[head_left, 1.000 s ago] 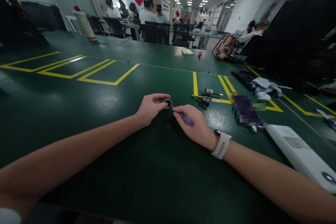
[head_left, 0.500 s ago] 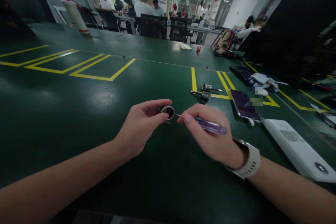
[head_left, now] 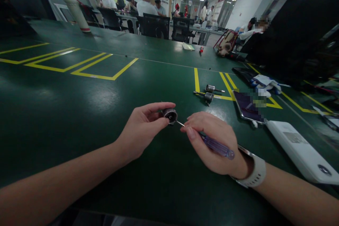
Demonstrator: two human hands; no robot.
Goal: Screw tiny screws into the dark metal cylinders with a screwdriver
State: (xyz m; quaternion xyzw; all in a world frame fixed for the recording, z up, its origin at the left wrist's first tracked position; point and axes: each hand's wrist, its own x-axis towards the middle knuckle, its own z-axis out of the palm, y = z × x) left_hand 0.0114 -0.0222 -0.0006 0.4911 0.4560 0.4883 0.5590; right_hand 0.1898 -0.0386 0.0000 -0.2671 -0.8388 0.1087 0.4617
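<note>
Between the thumb and fingers of my left hand (head_left: 144,127) is a small round metal cup-shaped part (head_left: 170,114), its hollow end turned toward the right. My right hand (head_left: 212,141) grips a screwdriver (head_left: 218,147) with a clear purple handle. Its thin shaft points up and left, and the tip reaches the lower right rim of the metal part; whether it touches cannot be made out. Two similar metal cylinders with shafts, one farther (head_left: 210,88) and one nearer (head_left: 208,97), lie on the green table beyond my hands.
At the right lie a phone (head_left: 247,106), a white power bank (head_left: 299,148) and a white and blue cloth (head_left: 266,83). A pale tumbler (head_left: 76,12) stands at the far left. Yellow tape (head_left: 92,76) marks the table (head_left: 79,120). People sit at desks behind.
My right hand has shifted slightly right and down, drawing the screwdriver back and tilting its handle lower. The metal part has turned a little, showing more of its inside.
</note>
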